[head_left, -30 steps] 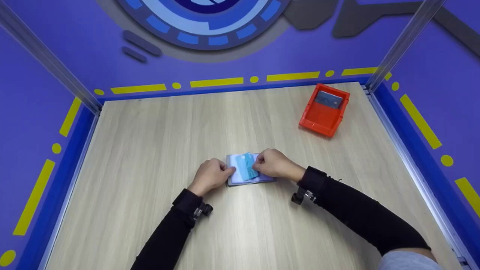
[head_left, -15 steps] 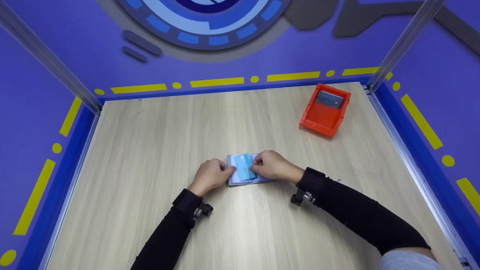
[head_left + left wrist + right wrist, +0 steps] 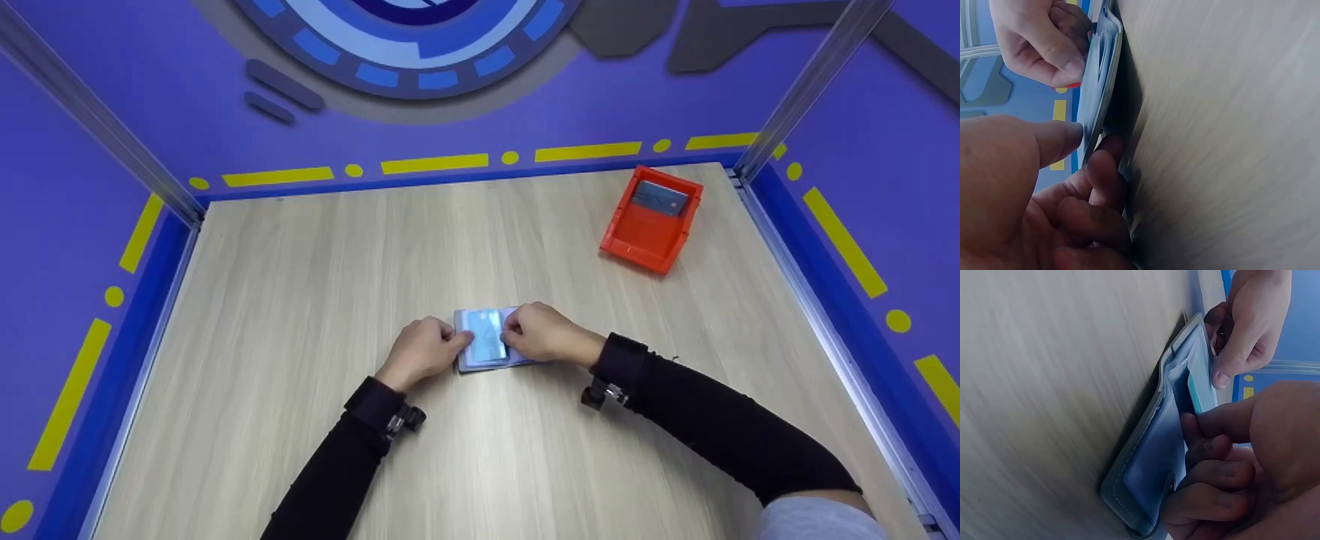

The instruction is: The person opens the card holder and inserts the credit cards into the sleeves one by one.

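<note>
Though glossy, card [image 3: 487,336] seemingly on wallet [image 3: 1150,447]

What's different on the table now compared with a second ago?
The light-blue card has slid a little left over the left half of the open wallet and sits straighter, less tilted. The right hand moved left with it. I see nothing newly gripped or let go. The left hand at the wallet's left edge and the red bin stayed put.
</note>
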### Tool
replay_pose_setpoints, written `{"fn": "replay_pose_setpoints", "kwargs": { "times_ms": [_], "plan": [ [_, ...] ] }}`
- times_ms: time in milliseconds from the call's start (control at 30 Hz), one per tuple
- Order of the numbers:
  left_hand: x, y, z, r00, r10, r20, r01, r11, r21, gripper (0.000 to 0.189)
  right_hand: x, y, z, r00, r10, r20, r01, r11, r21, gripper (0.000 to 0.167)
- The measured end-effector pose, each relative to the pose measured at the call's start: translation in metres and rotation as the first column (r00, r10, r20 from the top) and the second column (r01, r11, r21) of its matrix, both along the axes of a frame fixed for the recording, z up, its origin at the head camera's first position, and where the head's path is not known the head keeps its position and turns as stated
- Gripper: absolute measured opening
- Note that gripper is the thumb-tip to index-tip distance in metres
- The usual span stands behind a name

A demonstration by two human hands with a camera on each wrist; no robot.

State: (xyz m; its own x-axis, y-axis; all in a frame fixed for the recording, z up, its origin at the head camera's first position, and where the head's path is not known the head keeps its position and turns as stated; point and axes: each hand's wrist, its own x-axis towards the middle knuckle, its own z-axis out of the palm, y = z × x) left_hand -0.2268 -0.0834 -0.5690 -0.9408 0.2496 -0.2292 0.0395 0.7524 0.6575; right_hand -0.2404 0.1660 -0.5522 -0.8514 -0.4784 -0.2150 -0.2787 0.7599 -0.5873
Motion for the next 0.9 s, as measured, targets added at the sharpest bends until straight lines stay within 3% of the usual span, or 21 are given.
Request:
{"fn": "replay_pose_setpoints", "kwargs": {
  "times_ms": [267, 567, 900],
  "plan": [
    [0.0, 0.0, 0.0, 1.0, -0.006, -0.01, 0.006, 1.0, 0.004, 0.06, 0.001, -0.003, 0.0, 0.999, 0.039, -0.01, -0.039, 0.999, 0.022, 0.028],
    [0.0, 0.001, -0.001, 1.0, -0.014, -0.027, 0.014, 1.0, -0.011, 0.058, 0.001, -0.004, -0.002, 0.99, 0.108, -0.094, -0.102, 0.993, 0.066, 0.034],
    [0.001, 0.0, -0.002, 0.998, -0.028, -0.061, 0.028, 1.0, -0.004, 0.057, -0.007, 0.004, 0.011, 0.997, 0.036, -0.073, -0.033, 0.998, 0.048, 0.023]
  ]
}}
